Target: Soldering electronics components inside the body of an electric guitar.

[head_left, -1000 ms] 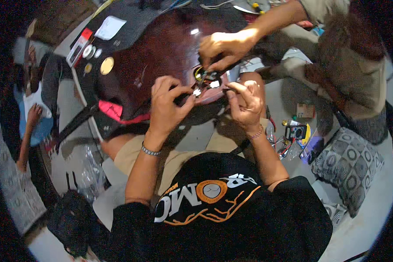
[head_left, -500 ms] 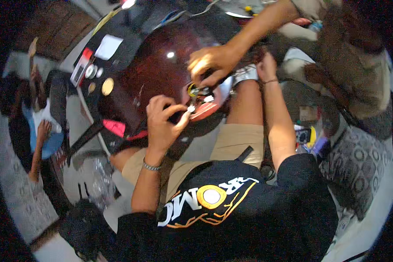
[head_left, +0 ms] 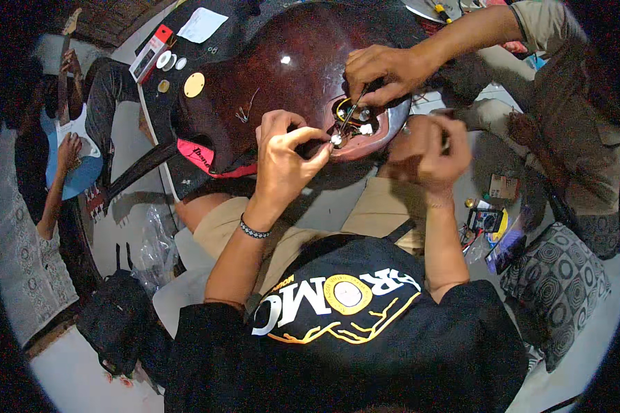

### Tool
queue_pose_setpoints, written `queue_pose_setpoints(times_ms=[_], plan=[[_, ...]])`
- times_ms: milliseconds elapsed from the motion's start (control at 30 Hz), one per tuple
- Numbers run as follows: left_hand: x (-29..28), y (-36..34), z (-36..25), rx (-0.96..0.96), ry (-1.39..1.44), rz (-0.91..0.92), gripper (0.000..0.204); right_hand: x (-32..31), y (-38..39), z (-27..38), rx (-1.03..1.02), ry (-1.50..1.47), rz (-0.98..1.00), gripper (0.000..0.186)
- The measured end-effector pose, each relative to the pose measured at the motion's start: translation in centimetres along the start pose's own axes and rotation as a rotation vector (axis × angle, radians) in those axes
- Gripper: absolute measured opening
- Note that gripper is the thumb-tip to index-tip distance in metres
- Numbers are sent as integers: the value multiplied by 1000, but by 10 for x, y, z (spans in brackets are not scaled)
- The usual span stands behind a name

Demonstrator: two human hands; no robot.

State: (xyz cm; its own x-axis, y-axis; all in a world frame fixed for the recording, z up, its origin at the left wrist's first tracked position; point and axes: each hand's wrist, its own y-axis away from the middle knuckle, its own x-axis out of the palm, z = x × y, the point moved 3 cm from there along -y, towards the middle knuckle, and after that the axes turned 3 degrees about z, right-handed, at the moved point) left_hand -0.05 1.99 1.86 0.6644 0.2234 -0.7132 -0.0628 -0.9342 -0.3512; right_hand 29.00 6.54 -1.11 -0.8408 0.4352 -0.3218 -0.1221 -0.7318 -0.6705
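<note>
black fabric (head_left: 217, 60) was partly covered by a guitar body (head_left: 289, 76). a silvery component (head_left: 336, 140) was pinched by the left hand (head_left: 287, 155); the right hand (head_left: 439, 155)'s grip couldn't be told.

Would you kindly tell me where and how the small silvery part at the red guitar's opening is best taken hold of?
Probably pinch the small silvery part by its rounded edge, thumb and forefinger coming from the left, as the left hand does. It is little and roundish, and a co-worker's hand brings a slim tool in from the upper right.
</note>
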Motion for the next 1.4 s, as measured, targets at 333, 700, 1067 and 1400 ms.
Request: queue_pose_setpoints(times_ms=[333, 700, 1067, 1400], plan=[[-2, 7, -2, 13, -57, -86, 19, 41, 34, 73, -281, 55, 468, 32], [-1, 9, -4, 0, -80, -112, 20, 64, 22, 88, -88, 204, 428, 20], [-2, 7, -6, 15, -60, -102, 20, 69, 18, 82, -4, 167, 481, 10], [-6, 19, 6, 348, -151, -42, 29, 67, 19, 82, -19, 161, 459, 10]])
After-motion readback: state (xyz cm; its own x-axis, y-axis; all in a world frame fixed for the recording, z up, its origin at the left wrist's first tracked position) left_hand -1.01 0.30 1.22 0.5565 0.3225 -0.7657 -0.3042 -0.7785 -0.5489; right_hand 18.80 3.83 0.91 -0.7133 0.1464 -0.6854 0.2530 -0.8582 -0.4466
